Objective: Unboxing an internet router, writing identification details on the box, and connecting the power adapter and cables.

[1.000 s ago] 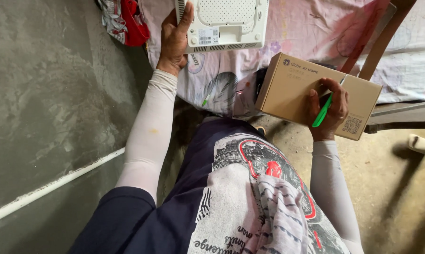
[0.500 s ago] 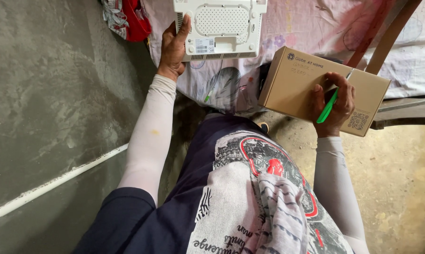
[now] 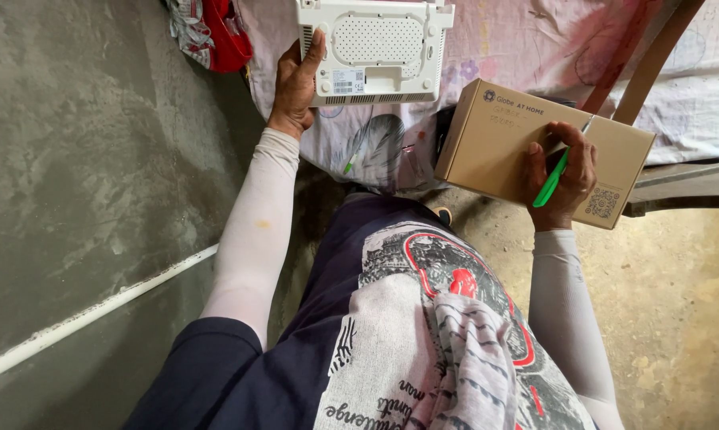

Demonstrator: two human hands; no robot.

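White plastic fills the top of my view: a flat router (image 3: 375,49) with a dotted vent panel and a small label on the side turned toward me. My left hand (image 3: 297,84) has it by its left edge, the grip pressed onto the casing with the thumb lying up along the face and the other fingers hidden behind it. The router is held up over a bed covered in a pale pink patterned sheet (image 3: 527,44), and I cannot tell whether its far edge touches the sheet.

To the right, my right hand (image 3: 565,177) is curled around the near side of a brown cardboard box (image 3: 495,139), with the fingers folded over its top face. The same grip pinches a green pen (image 3: 552,181), which lies slanted across the fingers and against the cardboard. The box is tilted, its left corner higher, and sits just in front of the bed edge, close to the router but not touching it.

Both arms wear long pale sleeves (image 3: 252,231). Below them is my dark printed shirt (image 3: 423,318). A grey concrete wall (image 3: 96,159) runs down the left, a red cloth (image 3: 224,36) lies bunched at the top left, and a dusty concrete floor (image 3: 678,302) shows at the right.
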